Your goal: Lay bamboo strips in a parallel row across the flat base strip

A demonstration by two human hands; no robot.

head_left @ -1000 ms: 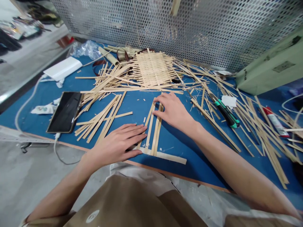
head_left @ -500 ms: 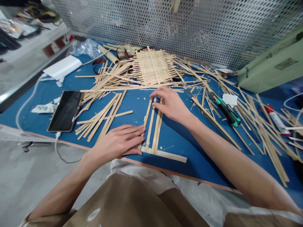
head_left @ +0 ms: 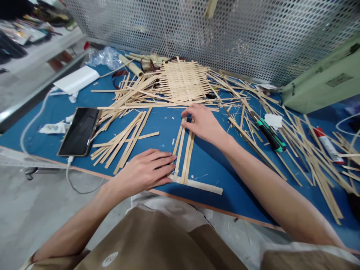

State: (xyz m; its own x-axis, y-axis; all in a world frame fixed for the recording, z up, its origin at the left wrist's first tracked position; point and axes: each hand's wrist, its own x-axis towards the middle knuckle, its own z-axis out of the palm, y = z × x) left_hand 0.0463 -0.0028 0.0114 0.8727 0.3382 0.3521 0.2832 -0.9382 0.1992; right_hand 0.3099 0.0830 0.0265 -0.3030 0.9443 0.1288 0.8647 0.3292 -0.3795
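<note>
Blue workbench (head_left: 213, 168), bamboo strips (head_left: 187, 157) under both grips (head_left: 143, 168) (head_left: 204, 123).

The light is bright and even, with no clear source in view. A soft shadow falls from the right hand (head_left: 204, 123) onto the blue worktop (head_left: 213, 180). Faint glare lies across the phone (head_left: 78, 131). The perforated metal screen (head_left: 225, 37) bows toward the wide-angle edges; focus stays sharp.
</note>
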